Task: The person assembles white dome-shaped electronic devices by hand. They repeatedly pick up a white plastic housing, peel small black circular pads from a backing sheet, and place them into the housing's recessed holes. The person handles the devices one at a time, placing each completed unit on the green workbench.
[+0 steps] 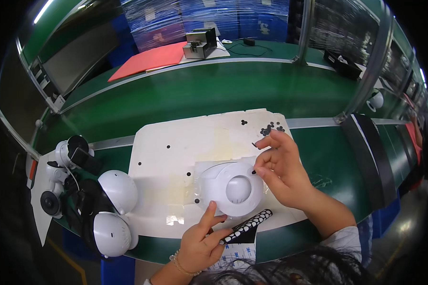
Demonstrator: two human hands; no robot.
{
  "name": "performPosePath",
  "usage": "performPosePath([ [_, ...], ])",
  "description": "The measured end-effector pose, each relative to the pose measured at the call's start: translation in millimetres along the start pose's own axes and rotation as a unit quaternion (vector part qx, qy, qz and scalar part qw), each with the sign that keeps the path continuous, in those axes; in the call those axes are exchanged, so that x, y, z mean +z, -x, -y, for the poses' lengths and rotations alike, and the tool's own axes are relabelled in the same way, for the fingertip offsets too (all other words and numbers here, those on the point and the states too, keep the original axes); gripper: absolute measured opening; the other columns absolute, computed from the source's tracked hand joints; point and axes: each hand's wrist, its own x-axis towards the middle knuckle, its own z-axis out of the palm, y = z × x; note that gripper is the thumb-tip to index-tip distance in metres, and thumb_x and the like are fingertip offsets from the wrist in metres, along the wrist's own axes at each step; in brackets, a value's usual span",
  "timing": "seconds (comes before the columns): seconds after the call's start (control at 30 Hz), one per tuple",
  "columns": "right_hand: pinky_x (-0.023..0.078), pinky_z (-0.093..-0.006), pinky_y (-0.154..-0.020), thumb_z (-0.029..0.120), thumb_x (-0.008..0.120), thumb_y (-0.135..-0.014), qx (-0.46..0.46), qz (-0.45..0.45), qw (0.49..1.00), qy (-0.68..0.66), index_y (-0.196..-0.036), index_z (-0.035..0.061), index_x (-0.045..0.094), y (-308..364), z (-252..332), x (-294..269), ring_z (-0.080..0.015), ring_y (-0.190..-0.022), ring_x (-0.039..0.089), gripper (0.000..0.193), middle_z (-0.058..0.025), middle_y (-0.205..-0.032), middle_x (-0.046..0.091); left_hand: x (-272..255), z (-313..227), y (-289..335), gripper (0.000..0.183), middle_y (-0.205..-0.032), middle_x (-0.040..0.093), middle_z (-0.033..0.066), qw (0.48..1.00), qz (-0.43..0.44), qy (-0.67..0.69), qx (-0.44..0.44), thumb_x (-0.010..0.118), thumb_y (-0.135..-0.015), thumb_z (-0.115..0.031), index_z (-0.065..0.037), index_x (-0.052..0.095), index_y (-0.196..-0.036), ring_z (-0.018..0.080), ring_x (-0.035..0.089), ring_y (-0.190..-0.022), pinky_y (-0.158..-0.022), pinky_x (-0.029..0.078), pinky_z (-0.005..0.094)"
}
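A white round plastic housing (pixel 213 186) with a raised ring lies on the pale board in front of me. My left hand (pixel 202 241) rests at its near left edge, index fingertip touching it. Between that hand's fingers is a rolled black sheet with white dots (pixel 247 227). Over the housing's right edge hovers my right hand (pixel 284 173), thumb and a finger pinched around a small black pad (pixel 254 172). Its index finger is raised, with a dark bit near the tip that I cannot make out.
Small black pads (pixel 271 128) lie scattered on the pale board (pixel 157 190). White dome-shaped housings (pixel 118 192) and camera-like units (pixel 73 154) crowd the left. A black padded piece (pixel 368 161) stands at right. Beyond run a green belt (pixel 190 85) and a metal fixture (pixel 199 45).
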Motion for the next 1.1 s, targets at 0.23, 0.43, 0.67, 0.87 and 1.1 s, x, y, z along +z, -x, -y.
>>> performPosePath([
  [0.23, 0.044, -0.0264, -0.074, -0.010, 0.046, -0.080, 0.040, 0.010, 0.999, -0.022, -0.131, 0.0037, 0.017, -3.1, -4.1, 1.5, -0.0121, -0.081, 0.050, 0.060, -0.0161, -0.113, 0.039, 5.7, 3.6, 1.0, 0.028, -0.126, 0.042, 0.0244, 1.000, -0.017, -0.010, -0.008, 0.058, -0.058, -0.002, -0.004, 0.061, -0.085, 0.0207, 0.063, -0.071, -0.055, 0.049, 0.0278],
  [0.43, 0.045, -0.0267, -0.074, -0.011, 0.046, -0.079, 0.026, 0.015, 0.999, -0.013, -0.131, 0.0040, 0.019, -2.0, -8.1, 0.8, -0.0127, -0.082, 0.052, 0.060, -0.0163, -0.113, 0.040, 6.7, 1.8, 4.2, 0.022, -0.122, 0.044, 0.0246, 0.999, -0.001, 0.008, -0.046, 0.059, -0.068, 0.004, 0.001, 0.059, -0.089, 0.0208, 0.062, -0.075, -0.066, 0.050, 0.0264],
  [0.67, 0.047, -0.0319, -0.070, -0.010, 0.056, -0.071, -0.183, 0.062, 0.919, 0.344, -0.124, 0.0076, 0.032, 2.3, 2.9, 1.1, -0.0239, -0.079, 0.056, 0.060, -0.0107, -0.094, 0.054, 8.2, 4.3, 21.8, 0.029, -0.109, 0.054, 0.0188, 0.982, 0.042, 0.088, -0.160, 0.055, -0.074, 0.013, 0.008, 0.055, -0.102, 0.0192, 0.061, -0.080, -0.076, 0.050, 0.0250],
  [0.87, 0.041, -0.0343, -0.082, -0.007, 0.055, -0.073, -0.185, -0.002, 0.944, 0.274, -0.123, 0.0057, 0.032, -12.6, 10.0, 3.9, -0.0247, -0.079, 0.054, 0.057, -0.0083, -0.088, 0.056, 9.9, 11.9, 8.9, 0.032, -0.125, 0.046, 0.0172, 0.999, -0.016, -0.036, -0.005, 0.059, -0.056, -0.003, -0.007, 0.062, -0.088, 0.0204, 0.055, -0.055, -0.052, 0.047, 0.0279],
  [1.1, 0.037, -0.0364, -0.088, -0.008, 0.049, -0.079, -0.005, 0.129, 0.986, 0.107, -0.129, 0.0035, 0.012, -27.9, 6.0, 21.0, -0.0219, -0.092, 0.052, 0.064, -0.0070, -0.084, 0.049, 5.3, 12.5, 6.9, 0.034, -0.125, 0.046, 0.0153, 0.999, 0.005, -0.045, 0.005, 0.061, -0.055, -0.003, -0.008, 0.061, -0.088, 0.0201, 0.056, -0.056, -0.051, 0.047, 0.0279],
])
